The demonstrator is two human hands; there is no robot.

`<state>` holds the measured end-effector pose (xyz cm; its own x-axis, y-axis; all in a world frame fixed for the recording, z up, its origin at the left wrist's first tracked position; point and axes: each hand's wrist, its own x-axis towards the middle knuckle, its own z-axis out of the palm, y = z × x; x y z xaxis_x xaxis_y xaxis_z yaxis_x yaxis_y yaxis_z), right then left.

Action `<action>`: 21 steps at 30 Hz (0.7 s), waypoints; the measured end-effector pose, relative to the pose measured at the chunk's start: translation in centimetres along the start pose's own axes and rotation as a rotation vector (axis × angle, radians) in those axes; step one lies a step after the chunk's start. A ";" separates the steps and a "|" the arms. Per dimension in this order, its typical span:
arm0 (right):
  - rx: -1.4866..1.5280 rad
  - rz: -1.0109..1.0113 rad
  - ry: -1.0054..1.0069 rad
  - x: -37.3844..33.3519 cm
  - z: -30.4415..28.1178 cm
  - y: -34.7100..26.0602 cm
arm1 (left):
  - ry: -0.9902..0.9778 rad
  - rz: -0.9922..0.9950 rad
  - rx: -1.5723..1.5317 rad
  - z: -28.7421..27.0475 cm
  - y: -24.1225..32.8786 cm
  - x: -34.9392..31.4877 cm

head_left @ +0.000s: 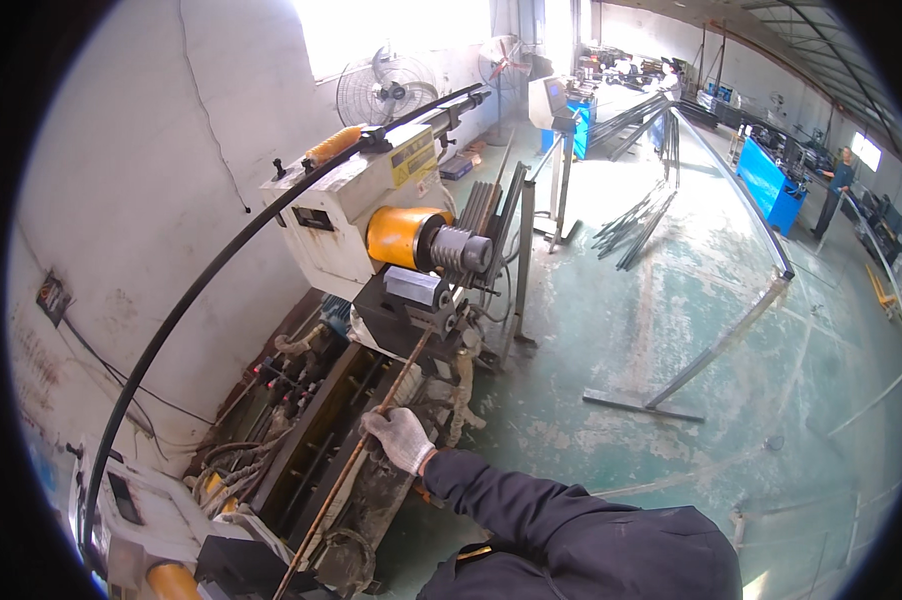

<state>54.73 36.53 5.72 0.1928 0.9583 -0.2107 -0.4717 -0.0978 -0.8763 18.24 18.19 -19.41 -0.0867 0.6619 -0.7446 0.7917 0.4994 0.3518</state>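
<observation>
Head view: below the orange cylinder point(399, 236), the gloved right hand point(401, 440) pinches a thin rusty rod point(340, 480) in its curled fingers; the rod slants down from near the dark block point(379, 310) just under that cylinder. Beyond the cylinder stands a fan point(386, 90). The left hand's state I cannot tell.

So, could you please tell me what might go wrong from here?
The gloved right hand holds the rusty rod close to the machine, so the hand could get pinched or caught if parts move. The rod's far end appears to reach the dark block, where it might slip or bind.
</observation>
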 end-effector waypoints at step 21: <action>-0.681 -0.522 0.111 2.8 -3.7 3.1 | 0.126 -0.173 -0.307 5.0 -10.9 -11.4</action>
<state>56.98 37.95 0.78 0.3411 0.8969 0.2813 0.3119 0.1743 -0.9340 13.62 2.41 -17.56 -0.2924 0.6068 -0.7391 0.5422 0.7419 0.3945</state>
